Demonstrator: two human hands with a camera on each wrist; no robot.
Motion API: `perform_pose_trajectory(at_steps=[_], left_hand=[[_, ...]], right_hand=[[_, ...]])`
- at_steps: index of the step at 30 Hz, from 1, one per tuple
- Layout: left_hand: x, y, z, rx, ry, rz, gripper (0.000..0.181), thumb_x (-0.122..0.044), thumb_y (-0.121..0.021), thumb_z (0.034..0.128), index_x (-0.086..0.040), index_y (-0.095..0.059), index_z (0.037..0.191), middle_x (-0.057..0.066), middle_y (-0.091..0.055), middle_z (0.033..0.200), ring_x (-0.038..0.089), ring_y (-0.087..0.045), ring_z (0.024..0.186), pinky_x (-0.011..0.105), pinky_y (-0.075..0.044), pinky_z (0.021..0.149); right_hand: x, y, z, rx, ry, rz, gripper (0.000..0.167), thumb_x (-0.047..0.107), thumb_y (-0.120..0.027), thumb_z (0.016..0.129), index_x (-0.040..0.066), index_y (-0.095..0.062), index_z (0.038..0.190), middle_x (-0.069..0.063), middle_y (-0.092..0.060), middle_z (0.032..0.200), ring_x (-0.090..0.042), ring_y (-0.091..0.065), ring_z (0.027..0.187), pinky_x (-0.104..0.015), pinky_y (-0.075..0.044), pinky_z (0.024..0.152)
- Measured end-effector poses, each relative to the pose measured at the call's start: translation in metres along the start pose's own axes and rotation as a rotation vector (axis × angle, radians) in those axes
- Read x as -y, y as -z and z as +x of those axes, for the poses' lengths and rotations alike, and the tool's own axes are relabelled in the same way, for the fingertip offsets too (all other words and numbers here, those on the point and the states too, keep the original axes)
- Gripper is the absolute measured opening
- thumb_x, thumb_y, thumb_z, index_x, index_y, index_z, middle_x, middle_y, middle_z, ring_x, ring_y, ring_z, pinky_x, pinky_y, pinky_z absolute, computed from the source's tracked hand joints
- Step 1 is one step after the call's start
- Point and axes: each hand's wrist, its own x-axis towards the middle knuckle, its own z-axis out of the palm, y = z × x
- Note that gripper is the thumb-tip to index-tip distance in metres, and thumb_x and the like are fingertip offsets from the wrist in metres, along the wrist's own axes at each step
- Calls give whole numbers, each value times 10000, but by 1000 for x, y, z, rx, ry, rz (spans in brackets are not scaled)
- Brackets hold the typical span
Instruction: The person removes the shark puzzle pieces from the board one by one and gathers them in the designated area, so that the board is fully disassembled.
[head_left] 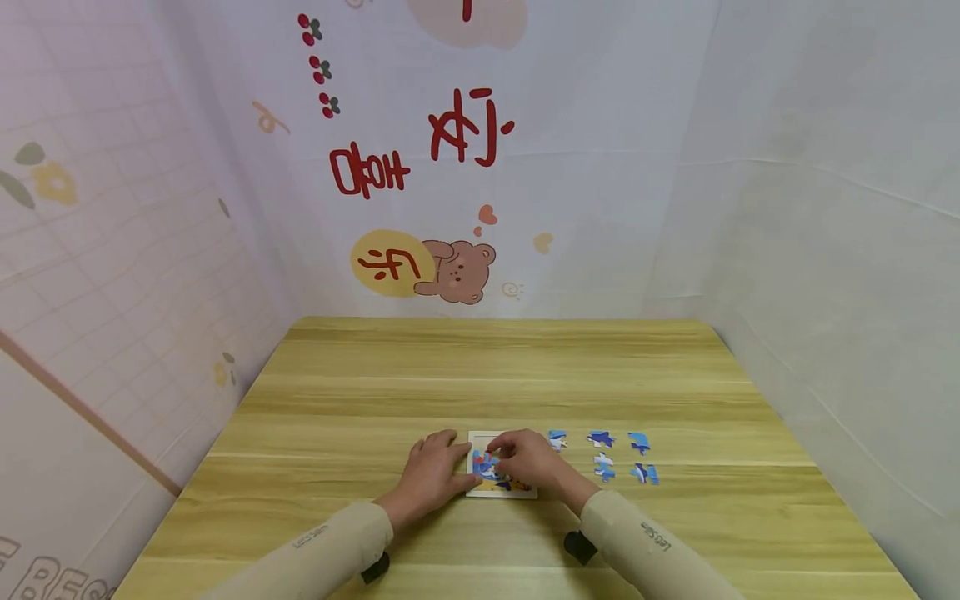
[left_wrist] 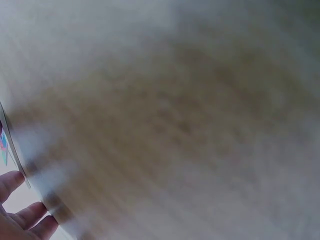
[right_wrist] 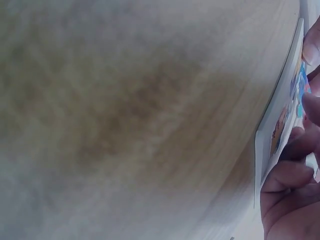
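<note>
A small white-framed jigsaw puzzle (head_left: pixel 502 493) lies on the table, partly filled with blue and yellow pieces. My left hand (head_left: pixel 433 473) rests at its left side, fingers spread and thumb on the frame's lower left edge. In the left wrist view, the left fingers (left_wrist: pixel 30 216) show by the frame's edge. Over the puzzle, my right hand (head_left: pixel 528 458) bends its fingers and pinches a small puzzle piece (head_left: pixel 487 457) near the upper left, mostly hidden by the fingertips. Curled right fingers (right_wrist: pixel 290 175) appear above the puzzle tray (right_wrist: pixel 265 145) in the right wrist view.
Several loose blue-and-white pieces lie right of the frame, among them a dark blue one (head_left: pixel 601 438) and a corner one (head_left: pixel 639 442). The wooden table (head_left: pixel 360 375) meets printed cloth walls (head_left: pixel 600 208) at the back and sides.
</note>
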Motion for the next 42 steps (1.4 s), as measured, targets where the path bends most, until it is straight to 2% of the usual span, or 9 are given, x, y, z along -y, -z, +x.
perform_pose_trajectory(at_steps=[3, 14, 28, 42], left_hand=[[0, 0, 0, -3, -3, -1, 572, -423, -744, 871, -43, -654, 1290, 222, -518, 1379, 414, -447, 1299, 642, -309, 1033], [0, 0, 0, -11, -19, 11, 575, -426, -747, 866, -39, -657, 1282, 229, -525, 1367, 413, -461, 1286, 637, -330, 1020], [0, 0, 0, -14, -17, 12, 573, -432, -746, 867, -51, -658, 1285, 224, -524, 1370, 408, -461, 1288, 632, -330, 1023], [-1, 0, 0, -4, -6, 17, 580, -436, -731, 879, -40, -650, 1294, 229, -517, 1379, 416, -453, 1291, 631, -320, 1030]], right_hand=[[0, 0, 1, -13, 11, 15, 226, 41, -754, 825, 99, -732, 1042, 12, -664, 912, -127, -604, 835, -361, -512, 752], [0, -2, 3, -40, 70, -19, 209, 16, -765, 812, 100, -718, 997, 41, -631, 836, -100, -570, 754, -304, -485, 692], [-2, -2, 4, -31, 59, -25, 175, 71, -755, 848, 84, -733, 1021, 64, -643, 847, -96, -593, 794, -314, -498, 725], [-7, 14, -2, -87, 41, 42, 193, 27, -728, 855, 97, -732, 1034, 32, -617, 852, -150, -556, 802, -305, -475, 667]])
